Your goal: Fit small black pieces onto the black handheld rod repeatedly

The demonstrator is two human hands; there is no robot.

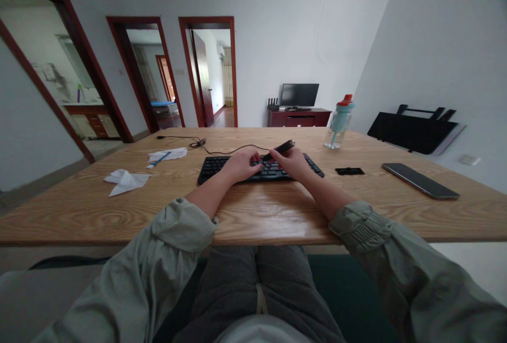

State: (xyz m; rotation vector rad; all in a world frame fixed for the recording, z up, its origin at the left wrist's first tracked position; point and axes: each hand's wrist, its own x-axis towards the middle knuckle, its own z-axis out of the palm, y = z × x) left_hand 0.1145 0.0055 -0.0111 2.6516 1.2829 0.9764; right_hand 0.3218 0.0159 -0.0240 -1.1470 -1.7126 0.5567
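A black keyboard (pixel 212 167) lies on the wooden table in front of me, partly covered by both hands. My right hand (pixel 291 163) grips a slim black stick-like tool (pixel 284 147), its thicker end pointing up and to the right. The tool's lower end tilts down to the keys near the keyboard's middle. Over the keys to the left, my left hand (pixel 242 163) has its fingers bent and drawn together. Whatever lies between those fingertips, if anything, is too small to make out.
Left on the table (pixel 158 216) are a crumpled white tissue (pixel 125 180) and another tissue (pixel 174 153) under a blue-and-white stick (pixel 160 159). A black cable (pixel 225 152) runs behind the keyboard. Rightward are a water bottle (pixel 339 121), a small black piece (pixel 349 171) and a phone (pixel 420 180).
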